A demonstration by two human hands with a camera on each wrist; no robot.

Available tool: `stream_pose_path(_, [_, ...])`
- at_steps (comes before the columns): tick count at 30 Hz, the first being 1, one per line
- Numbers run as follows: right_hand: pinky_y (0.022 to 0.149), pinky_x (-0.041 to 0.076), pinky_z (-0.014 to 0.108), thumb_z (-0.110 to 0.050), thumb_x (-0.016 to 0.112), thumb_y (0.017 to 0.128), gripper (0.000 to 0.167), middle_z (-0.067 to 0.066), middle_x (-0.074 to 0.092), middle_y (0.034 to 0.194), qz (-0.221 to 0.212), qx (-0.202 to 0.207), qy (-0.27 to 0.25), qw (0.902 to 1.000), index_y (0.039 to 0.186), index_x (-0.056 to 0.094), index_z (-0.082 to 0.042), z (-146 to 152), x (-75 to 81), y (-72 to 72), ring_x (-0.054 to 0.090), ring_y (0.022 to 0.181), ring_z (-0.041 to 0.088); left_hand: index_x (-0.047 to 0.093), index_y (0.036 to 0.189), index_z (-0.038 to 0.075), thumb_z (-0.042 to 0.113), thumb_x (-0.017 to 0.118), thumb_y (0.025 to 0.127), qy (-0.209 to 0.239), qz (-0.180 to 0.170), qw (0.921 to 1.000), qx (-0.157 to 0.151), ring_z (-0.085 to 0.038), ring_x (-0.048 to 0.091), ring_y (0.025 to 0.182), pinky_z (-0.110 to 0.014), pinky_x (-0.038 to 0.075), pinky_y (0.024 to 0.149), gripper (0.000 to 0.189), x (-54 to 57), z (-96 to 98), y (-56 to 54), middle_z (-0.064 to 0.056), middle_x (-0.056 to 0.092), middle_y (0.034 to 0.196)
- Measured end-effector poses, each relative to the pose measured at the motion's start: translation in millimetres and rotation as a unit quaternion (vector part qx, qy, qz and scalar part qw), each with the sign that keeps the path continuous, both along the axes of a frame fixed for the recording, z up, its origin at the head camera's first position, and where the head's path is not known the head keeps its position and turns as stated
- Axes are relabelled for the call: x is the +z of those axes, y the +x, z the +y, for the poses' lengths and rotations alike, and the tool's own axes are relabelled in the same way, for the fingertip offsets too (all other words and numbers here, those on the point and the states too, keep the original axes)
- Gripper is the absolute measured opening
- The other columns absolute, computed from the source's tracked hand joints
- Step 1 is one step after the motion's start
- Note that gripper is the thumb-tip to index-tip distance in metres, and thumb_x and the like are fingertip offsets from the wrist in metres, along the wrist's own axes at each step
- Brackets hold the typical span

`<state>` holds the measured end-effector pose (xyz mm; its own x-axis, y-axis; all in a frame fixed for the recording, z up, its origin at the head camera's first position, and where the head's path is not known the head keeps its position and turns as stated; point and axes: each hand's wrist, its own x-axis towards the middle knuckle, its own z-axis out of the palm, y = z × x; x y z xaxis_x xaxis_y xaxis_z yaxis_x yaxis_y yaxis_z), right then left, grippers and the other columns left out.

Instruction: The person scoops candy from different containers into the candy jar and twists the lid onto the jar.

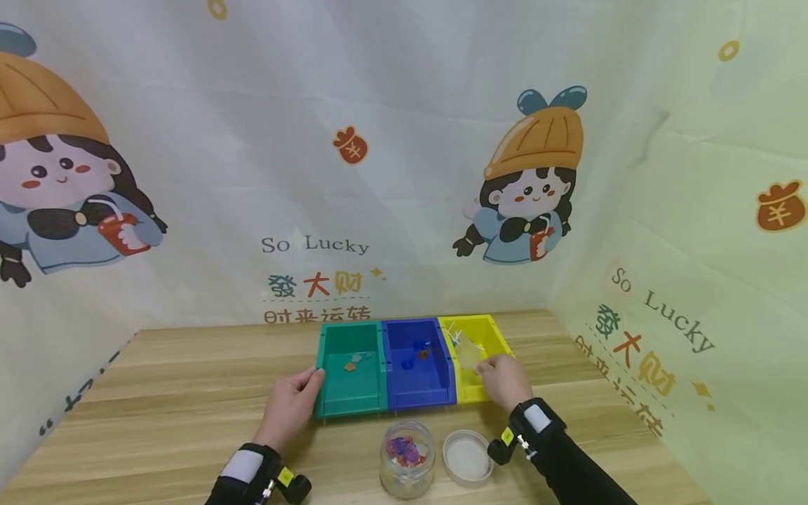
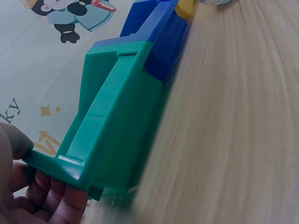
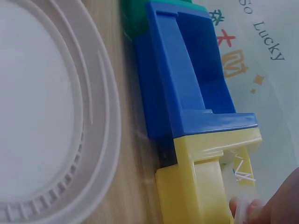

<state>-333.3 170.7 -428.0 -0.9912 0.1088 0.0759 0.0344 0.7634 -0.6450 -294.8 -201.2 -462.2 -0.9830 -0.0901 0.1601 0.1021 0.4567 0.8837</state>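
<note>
My left hand (image 1: 292,407) grips the left side wall of the green bin (image 1: 351,402), thumb on the rim and fingers beneath in the left wrist view. Joined to that bin are a blue bin (image 1: 419,394) and a yellow bin (image 1: 470,391). At the yellow bin, my right hand (image 1: 505,382) pinches a whitish, translucent piece (image 3: 240,211); its kind is unclear. Thin white sticks (image 3: 244,175) stand at the back of this bin. Small star-like pieces (image 1: 350,366) lie in the green bin, and dark blue and brown bits (image 1: 407,363) in the blue one.
In front of the bins stands an uncapped clear jar (image 1: 407,480) with purple and red pieces inside. A round white lid (image 1: 468,457) lies to its right, close to the right wrist. Printed cloth (image 1: 404,182) hangs behind the wooden table (image 1: 189,393) and along its right side.
</note>
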Motion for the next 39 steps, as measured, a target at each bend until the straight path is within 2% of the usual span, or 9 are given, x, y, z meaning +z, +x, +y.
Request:
stream_pose_path(4, [0.087,0.056,0.044,-0.018,0.059,0.112,0.036,0.024,0.076,0.116,0.001,-0.001,-0.023,0.9997,0.125,0.074,0.011,0.4,-0.9,0.6,0.064,0.096,0.032,0.058,0.153,-0.001,0.03,0.052,0.118,-0.006,0.0,1.0,0.002,-0.044,0.052,0.151,-0.059,0.044,0.122,0.047,-1.3,-0.2,-0.4,-0.025,0.059,0.154])
stream_pose_path(12, [0.076,0.049,0.032,-0.018,0.057,0.113,0.035,0.021,0.075,0.108,0.024,0.001,-0.084,0.9962,0.119,0.076,0.011,4.8,-1.2,8.1,0.063,0.092,0.028,0.058,0.154,-0.001,0.03,0.052,0.118,-0.005,-0.006,1.0,0.003,-0.045,0.052,0.151,-0.06,0.043,0.122,0.048,-0.4,0.3,-1.0,-0.025,0.059,0.155])
stream_pose_path(16, [0.07,0.042,0.029,-0.019,0.054,0.115,0.038,0.015,0.066,0.096,0.015,-0.006,-0.123,0.9923,0.125,0.074,0.012,7.9,-1.4,13.9,0.055,0.084,0.023,0.058,0.154,0.0,0.03,0.051,0.118,0.001,-0.012,0.9999,0.004,-0.045,0.052,0.152,-0.06,0.042,0.122,0.048,0.3,0.9,-0.9,-0.025,0.059,0.156])
stream_pose_path(22, [0.069,0.039,0.028,-0.02,0.051,0.117,0.04,0.012,0.06,0.095,0.012,-0.016,-0.166,0.9859,0.13,0.072,0.012,12.3,-2.9,21.0,0.05,0.084,0.021,0.058,0.154,0.0,0.031,0.052,0.118,0.003,-0.01,0.9999,0.005,-0.045,0.052,0.152,-0.059,0.043,0.122,0.048,0.6,1.1,-0.2,-0.025,0.059,0.155])
stream_pose_path(29, [0.064,0.035,0.027,-0.023,0.049,0.118,0.042,0.01,0.057,0.094,0.017,-0.025,-0.188,0.9818,0.13,0.072,0.01,15.7,-4.4,27.6,0.047,0.079,0.019,0.059,0.155,0.0,0.034,0.052,0.118,0.014,-0.028,0.9994,0.016,-0.046,0.05,0.153,-0.062,0.043,0.123,0.051,-2.0,-0.6,1.8,-0.025,0.058,0.157])
stream_pose_path(31, [0.063,0.035,0.027,-0.023,0.048,0.117,0.043,0.01,0.057,0.093,0.021,-0.024,-0.188,0.9816,0.13,0.072,0.01,17.2,-4.0,29.4,0.046,0.078,0.019,0.06,0.154,-0.001,0.035,0.053,0.117,0.014,-0.032,0.9991,0.022,-0.046,0.056,0.148,-0.061,0.048,0.121,0.052,-1.7,-1.0,2.1,-0.026,0.063,0.154])
stream_pose_path(34, [0.061,0.034,0.026,-0.025,0.047,0.118,0.044,0.007,0.052,0.086,0.025,-0.021,-0.188,0.9817,0.129,0.072,0.01,21.1,-2.3,32.4,0.043,0.073,0.018,0.06,0.153,-0.002,0.039,0.056,0.116,0.007,-0.036,0.9986,0.038,-0.04,0.066,0.127,-0.046,0.06,0.105,0.056,0.8,-2.7,2.4,-0.024,0.071,0.137])
stream_pose_path(37, [0.06,0.033,0.027,-0.025,0.047,0.118,0.045,0.006,0.05,0.085,0.03,-0.019,-0.188,0.9816,0.131,0.071,0.011,27.4,0.7,35.2,0.042,0.073,0.018,0.059,0.155,0.0,0.042,0.059,0.114,0.004,-0.031,0.9985,0.046,-0.027,0.062,0.108,-0.03,0.053,0.082,0.058,5.2,-5.3,3.3,-0.016,0.067,0.122])
stream_pose_path(39, [0.064,0.035,0.028,-0.025,0.046,0.118,0.046,0.011,0.056,0.092,0.033,-0.017,-0.187,0.9816,0.134,0.07,0.011,32.0,3.4,37.1,0.046,0.079,0.02,0.058,0.156,0.001,0.043,0.06,0.113,0.005,-0.025,0.9986,0.045,-0.024,0.06,0.104,-0.026,0.049,0.077,0.059,9.0,-6.7,5.5,-0.015,0.066,0.121])
